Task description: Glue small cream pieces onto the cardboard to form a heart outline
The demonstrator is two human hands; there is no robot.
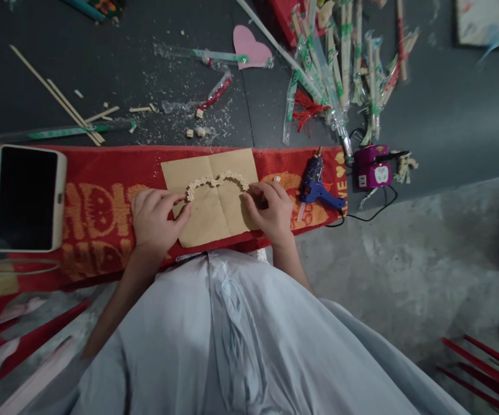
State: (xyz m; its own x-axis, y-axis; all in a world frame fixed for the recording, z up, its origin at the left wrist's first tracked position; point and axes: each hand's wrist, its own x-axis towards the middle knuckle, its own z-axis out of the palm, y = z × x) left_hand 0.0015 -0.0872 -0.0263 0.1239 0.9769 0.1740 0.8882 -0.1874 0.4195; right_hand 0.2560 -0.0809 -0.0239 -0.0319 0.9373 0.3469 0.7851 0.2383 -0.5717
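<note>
A brown paper sheet (213,216) lies on a red printed cloth (102,202). On the paper sits a double arch of small pale wooden pieces (217,180), shaped like the top of a heart. My left hand (156,219) rests on the paper's left edge, fingers curled, its fingertips touching the arch's left end. My right hand (270,208) is curled at the arch's right end, fingers pinched together on a small piece I cannot make out clearly.
A blue glue gun (316,185) lies right of the paper, with a purple device (372,167) and its cord beyond. A phone (28,197) sits at the left. Wrapped chopsticks (340,69), loose sticks (65,104), a pink paper heart (250,47) and wood crumbs lie behind.
</note>
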